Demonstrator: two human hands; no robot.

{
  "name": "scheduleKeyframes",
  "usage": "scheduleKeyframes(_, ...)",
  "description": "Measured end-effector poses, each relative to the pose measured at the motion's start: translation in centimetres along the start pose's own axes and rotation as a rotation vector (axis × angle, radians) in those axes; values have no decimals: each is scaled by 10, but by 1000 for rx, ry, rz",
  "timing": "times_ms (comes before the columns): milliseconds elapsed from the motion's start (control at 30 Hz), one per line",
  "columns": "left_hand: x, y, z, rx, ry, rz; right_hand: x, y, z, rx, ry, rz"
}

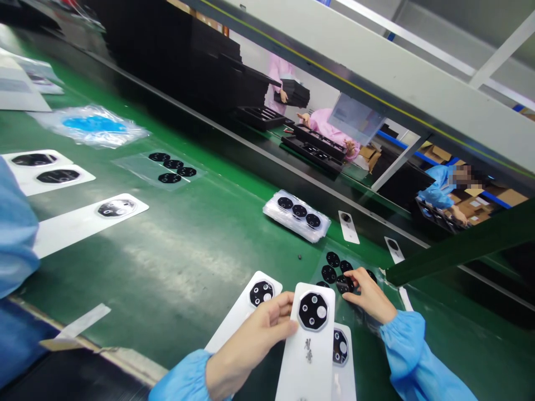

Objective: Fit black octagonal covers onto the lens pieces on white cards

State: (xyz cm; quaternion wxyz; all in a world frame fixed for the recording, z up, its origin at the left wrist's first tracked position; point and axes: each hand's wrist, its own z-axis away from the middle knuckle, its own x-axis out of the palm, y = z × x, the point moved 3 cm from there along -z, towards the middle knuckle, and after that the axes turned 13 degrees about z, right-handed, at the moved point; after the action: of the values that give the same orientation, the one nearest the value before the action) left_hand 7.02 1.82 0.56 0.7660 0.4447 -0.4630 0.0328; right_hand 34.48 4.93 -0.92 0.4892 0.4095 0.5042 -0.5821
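My left hand [261, 328] is closed on the edge of a white phone back cover [303, 373], held tilted up, with a black octagonal camera area near its top. To the right, my right hand [370, 295] pinches a black octagonal camera lens cover [343, 284] at its edge. That piece is over a clear film bearing several similar black lens covers [329, 273]; whether it is still touching the film I cannot tell. Under my left hand lies another white back cover [238, 312]. A further back cover [346, 362] lies partly hidden behind the held one.
Stacked clear trays [296, 223] with black lens covers stand ahead. At left are more white back covers [71, 228], another film with black pieces [169, 179] and a plastic bag [92, 125]. A green post [463, 245] slants at right. Co-workers [443, 186] sit beyond the bench.
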Motion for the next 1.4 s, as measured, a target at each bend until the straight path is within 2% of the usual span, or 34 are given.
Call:
scheduleKeyframes(167, 1, 0, 1, -42, 42, 36, -1, 0, 0, 3, 2, 1)
scheduleKeyframes(600, 3, 1, 2, -86, 39, 76, -5, -4, 1, -7, 11, 20)
scheduleKeyframes(1067, 4, 1, 2, -104, 69, 71, -5, -4, 2, 3, 15, 32)
scheduleKeyframes(1400, 5, 1, 0, -58, 39, 81, -6, -7, 5, -10, 29, 29)
